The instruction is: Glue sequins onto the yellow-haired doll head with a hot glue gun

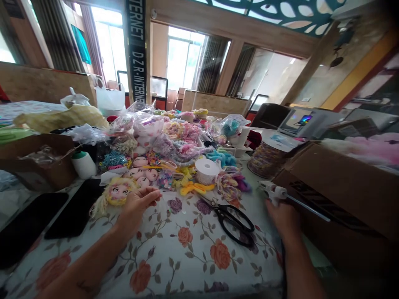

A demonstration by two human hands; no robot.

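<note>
My right hand (285,218) is wrapped round a white glue gun (274,192), with a glue stick (308,207) jutting out of its back end. The gun is held beside a large cardboard box, its nozzle pointing left. My left hand (143,201) is closed in a pinch above the flowered tablecloth (183,261); whatever sits between the fingertips is too small to make out. Next to it lies a doll head (117,192) with yellow yarn hair. Black-handled scissors (233,220) rest on the cloth between my hands.
Behind my hands are several bare doll faces (140,172), a white ribbon spool (207,171), yellow pipe-cleaner pieces (196,189) and a yarn heap (181,145). Two black phones (76,209) and a thread cone (84,164) lie left. A cardboard box (336,187) blocks the right.
</note>
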